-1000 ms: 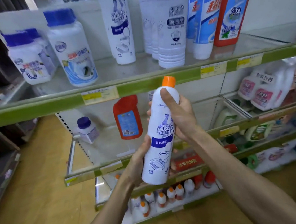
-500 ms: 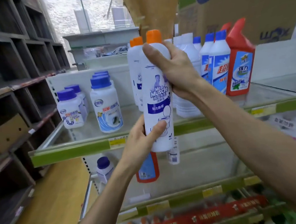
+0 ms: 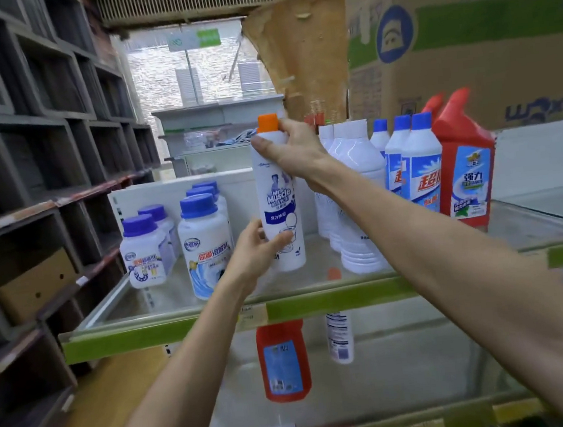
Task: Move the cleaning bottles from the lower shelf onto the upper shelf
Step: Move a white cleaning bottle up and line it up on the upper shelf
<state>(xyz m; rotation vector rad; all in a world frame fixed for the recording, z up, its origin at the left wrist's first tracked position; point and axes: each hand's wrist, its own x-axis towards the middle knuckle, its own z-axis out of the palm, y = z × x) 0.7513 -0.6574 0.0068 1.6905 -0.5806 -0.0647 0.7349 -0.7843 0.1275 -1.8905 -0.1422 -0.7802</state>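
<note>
- I see the white bottle with the orange cap (image 3: 277,193) held upright over the upper shelf (image 3: 316,304), its base at or just above the glass; I cannot tell whether it touches.
- My right hand (image 3: 293,152) is wrapped round the bottle's shoulder just below the cap, thumb across the near side: that grip is grasping the bottle.
- My left hand (image 3: 259,246) holds the bottle low on its body, thumb lying over the label: this grip is also grasping the bottle.
- On the upper shelf to the left stand squat white jars with blue lids (image 3: 205,244), several of them, one behind another.
- To the right, behind my right forearm, stand plain white ribbed bottles (image 3: 358,206), then blue-capped bottles with blue and red labels (image 3: 420,165), then red bottles with angled necks (image 3: 464,161) at the far right of the row.
- On the lower shelf (image 3: 408,366), seen through and below the green edge strip, a red bottle (image 3: 284,361) stands near the left, and a white bottle with a printed back label (image 3: 339,338) stands just to its right, apart from it.
- A cardboard box (image 3: 483,39) sits above the shelf at the upper right.
- Dark cubby shelving (image 3: 26,151) lines the left side.
</note>
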